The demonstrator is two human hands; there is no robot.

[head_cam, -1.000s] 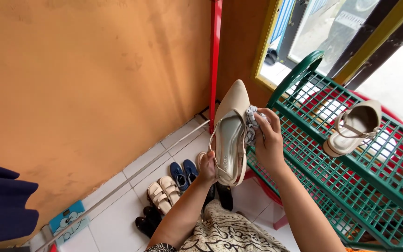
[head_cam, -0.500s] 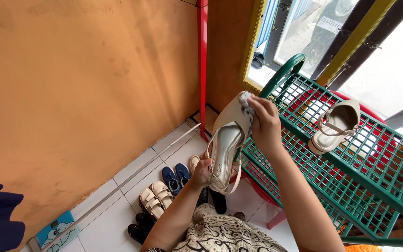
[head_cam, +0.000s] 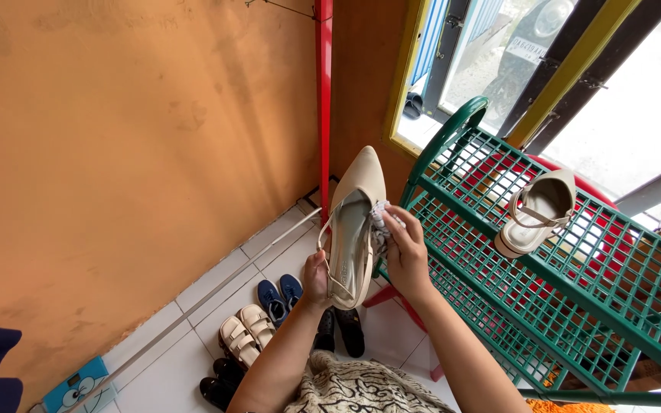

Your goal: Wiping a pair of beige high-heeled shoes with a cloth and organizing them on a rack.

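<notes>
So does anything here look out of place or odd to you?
One thing: the second beige shoe lies tipped on its side on the green rack, apart from its mate, which the left hand holds at the heel while the right hand presses a small cloth to its side. I see no damage or spills.

Beige pointed-toe slingback shoe (head_cam: 355, 222): held in mid-air, toe pointing up and away, pale insole facing the viewer, heel end lowest, thin back strap looped at the heel. Small checked grey-and-white cloth (head_cam: 380, 222): bunched, pressed against the shoe's right edge near the middle. Matching beige slingback shoe (head_cam: 537, 210): lying on its side on the green grid rack (head_cam: 575, 283).
</notes>
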